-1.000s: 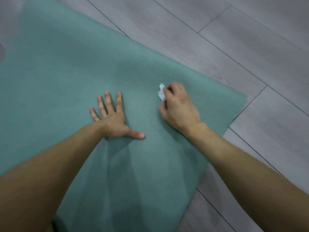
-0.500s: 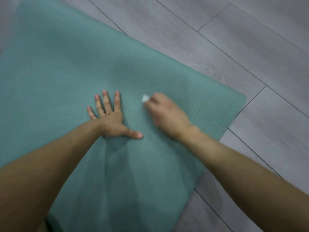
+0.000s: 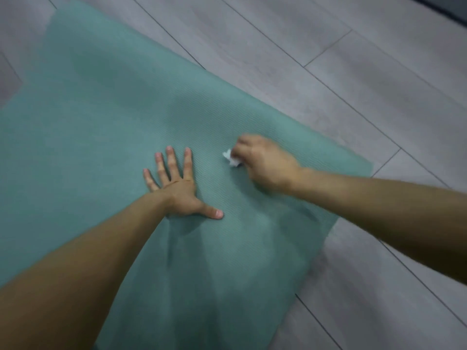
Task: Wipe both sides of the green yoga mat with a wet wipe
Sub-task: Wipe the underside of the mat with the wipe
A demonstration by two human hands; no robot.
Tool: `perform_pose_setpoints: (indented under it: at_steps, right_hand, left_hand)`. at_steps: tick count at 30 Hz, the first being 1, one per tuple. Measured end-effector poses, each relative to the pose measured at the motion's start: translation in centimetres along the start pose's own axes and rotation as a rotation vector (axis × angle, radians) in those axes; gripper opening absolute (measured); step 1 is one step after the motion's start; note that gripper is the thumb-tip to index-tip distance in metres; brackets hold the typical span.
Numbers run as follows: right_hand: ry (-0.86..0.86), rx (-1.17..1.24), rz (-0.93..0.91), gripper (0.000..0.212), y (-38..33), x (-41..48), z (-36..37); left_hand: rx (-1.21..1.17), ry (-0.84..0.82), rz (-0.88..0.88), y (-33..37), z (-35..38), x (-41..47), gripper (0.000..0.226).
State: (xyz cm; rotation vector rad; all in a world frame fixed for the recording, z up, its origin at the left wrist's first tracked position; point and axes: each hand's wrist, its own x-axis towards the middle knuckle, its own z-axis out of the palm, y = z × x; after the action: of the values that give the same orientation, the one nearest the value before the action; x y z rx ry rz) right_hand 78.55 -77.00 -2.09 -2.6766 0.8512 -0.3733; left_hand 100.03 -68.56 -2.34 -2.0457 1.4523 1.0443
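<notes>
The green yoga mat (image 3: 106,117) lies flat on the grey plank floor (image 3: 353,97). It fills the view from 6 o'clock round to 11, and one corner pokes out at 3 o'clock. The left hand (image 3: 177,190) is planted palm-down near the middle, fingers straight and spread, thumb out toward 3 o'clock. It holds nothing and just presses the mat.

At its 2 o'clock, near but apart, the right hand (image 3: 265,165) has its grip curled round a scrunched white wet wipe (image 3: 231,159). A small tuft peeks out on the 9 o'clock side, and the wad appears to be down on the mat. That hand is blurred, so I can't call exactly how the fingers lie.

On handling, as I judge it, the mat looks thin, soft and limp, with a ribbed top. It should drag against the wipe and want to bunch or creep on that smooth floor, so the flat hand makes sense as an anchor. It is probably light but big and floppy. For the flip, the corner at 3 o'clock looks like the place to take hold. The wipe is flimsy, and hard rubbing could shred it.
</notes>
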Motion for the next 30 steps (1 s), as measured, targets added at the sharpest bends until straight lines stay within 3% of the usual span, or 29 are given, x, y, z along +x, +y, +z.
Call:
perform_pose_setpoints:
  at_steps: [3,5,7,9,10,12,14,16,19,21,25,30]
  right_hand:
    - [-0.14,-0.018,-0.362,0.017,-3.7,-1.6,3.2]
    - [0.007,-0.099,-0.227,0.013,-0.2,0.1,1.1]
    - [0.208,-0.167,0.123,0.017,4.8,2.0,-3.0]
    - [0.291,-0.143,0.399,0.029,7.3,2.5,-5.3]
    - [0.294,-0.128,0.437,0.036,6.8,2.5,-4.6]
    - [0.194,-0.043,0.222,0.04,2.7,2.0,-1.1]
    - [-0.04,0.017,-0.051,0.023,-2.5,0.5,2.7]
    - [-0.057,-0.057,-0.216,0.016,-2.9,0.5,2.9]
    - [0.143,-0.103,0.156,0.022,2.9,3.1,-0.6]
    - [0.217,-0.131,0.285,0.024,5.9,3.9,-2.1]
    - [0.192,-0.112,0.152,0.027,2.3,3.1,1.8]
    - [0.283,-0.189,0.267,0.013,0.4,1.4,3.1]
  left_hand:
    - [0.011,0.021,-0.005,-0.1,0.4,0.2,0.184]
    - [0.001,0.011,-0.012,0.1,0.3,0.4,0.183]
    - [-0.003,-0.006,-0.015,-0.1,0.1,0.4,0.182]
    - [0.007,-0.024,-0.019,0.0,-0.1,0.3,0.182]
    - [0.005,-0.03,-0.023,0.1,-0.1,0.3,0.182]
    - [0.002,-0.022,-0.023,0.1,-0.1,0.1,0.182]
    - [-0.001,0.002,-0.025,0.1,0.1,0.0,0.183]
    - [0.005,0.025,-0.016,0.1,0.3,0.1,0.183]
    - [-0.007,0.022,-0.012,-0.1,0.3,0.3,0.182]
    - [-0.001,0.014,-0.008,-0.2,0.4,0.5,0.182]
    - [0.017,0.01,-0.008,-0.1,0.4,0.7,0.183]
    - [-0.02,0.088,0.041,-0.5,1.2,0.6,0.182]
